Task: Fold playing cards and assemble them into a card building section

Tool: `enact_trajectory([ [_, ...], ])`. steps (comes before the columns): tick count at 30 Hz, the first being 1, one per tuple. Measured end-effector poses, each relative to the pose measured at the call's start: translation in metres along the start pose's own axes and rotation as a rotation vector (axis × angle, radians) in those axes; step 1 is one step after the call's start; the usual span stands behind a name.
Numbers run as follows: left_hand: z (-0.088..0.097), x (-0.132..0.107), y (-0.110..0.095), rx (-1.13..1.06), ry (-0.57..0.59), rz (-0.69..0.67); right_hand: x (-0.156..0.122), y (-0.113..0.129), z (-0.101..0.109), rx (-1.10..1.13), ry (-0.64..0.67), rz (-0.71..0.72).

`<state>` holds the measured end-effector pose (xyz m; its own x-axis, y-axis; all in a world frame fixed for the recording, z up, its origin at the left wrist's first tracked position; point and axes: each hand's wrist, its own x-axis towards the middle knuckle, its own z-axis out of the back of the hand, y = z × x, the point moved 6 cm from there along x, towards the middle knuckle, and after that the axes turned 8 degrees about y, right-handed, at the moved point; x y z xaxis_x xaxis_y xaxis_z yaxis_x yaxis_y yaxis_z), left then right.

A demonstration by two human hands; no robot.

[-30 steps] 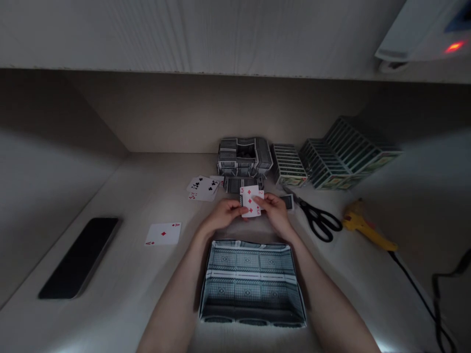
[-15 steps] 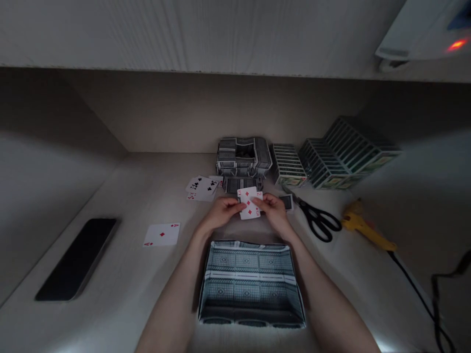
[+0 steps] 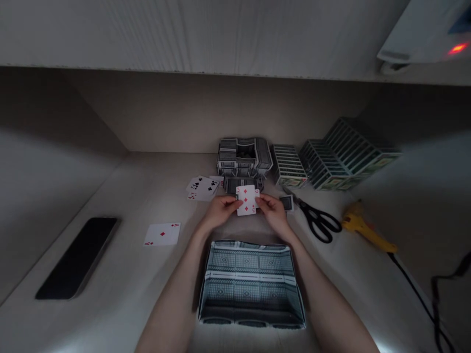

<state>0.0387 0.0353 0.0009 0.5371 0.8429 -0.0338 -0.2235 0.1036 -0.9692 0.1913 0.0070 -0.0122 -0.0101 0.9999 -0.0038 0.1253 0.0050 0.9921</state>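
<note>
Between my two hands is a small stack of playing cards (image 3: 246,200), faces up, with a red diamond card on top. My left hand (image 3: 221,212) pinches the stack's left edge, thumb on the face. My right hand (image 3: 271,210) pinches a card that sticks out at the right from behind the top one. Directly beneath my wrists stands an open tray (image 3: 252,275) made of patterned cards. Just beyond my hands lies a low card-built piece (image 3: 239,185). A small face-down card pile (image 3: 287,203) rests right of my right hand.
Loose cards (image 3: 202,188) and an ace of diamonds (image 3: 162,234) lie at left, near a black phone (image 3: 77,258). Card-built boxes (image 3: 245,156) and stepped racks (image 3: 289,164) stand at the back. Scissors (image 3: 319,220) and a yellow glue gun (image 3: 368,234) with a cord lie right.
The top card has straightened and moved slightly left and up. My right thumb has slid off its face toward the right edge. The rest is unchanged.
</note>
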Motion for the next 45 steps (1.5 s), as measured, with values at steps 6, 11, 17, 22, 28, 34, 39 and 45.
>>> enact_trajectory([
  [6,0.0,0.0,-0.001,0.046,0.009,0.02,-0.001,0.002,0.0,0.028,-0.007,-0.028],
  [11,-0.002,0.0,-0.002,0.114,0.026,0.018,-0.001,0.002,0.004,-0.049,-0.026,-0.006],
  [17,-0.004,0.001,-0.002,0.168,-0.026,-0.008,0.0,0.001,0.004,-0.062,-0.045,0.037],
  [22,-0.002,0.001,-0.001,0.215,-0.065,-0.045,0.0,0.003,0.002,-0.08,-0.002,0.047],
  [28,-0.003,0.001,0.001,0.226,-0.047,-0.05,-0.004,0.01,0.001,-0.237,-0.011,0.144],
  [34,-0.006,0.0,0.0,0.228,0.011,-0.037,-0.006,0.007,0.0,-0.463,-0.059,0.18],
  [39,-0.008,0.002,0.001,0.244,0.022,-0.03,-0.013,0.014,-0.003,-0.75,-0.162,0.198],
  [45,-0.008,0.002,0.003,0.24,0.008,-0.029,-0.013,0.015,-0.001,-0.822,-0.153,0.174],
])
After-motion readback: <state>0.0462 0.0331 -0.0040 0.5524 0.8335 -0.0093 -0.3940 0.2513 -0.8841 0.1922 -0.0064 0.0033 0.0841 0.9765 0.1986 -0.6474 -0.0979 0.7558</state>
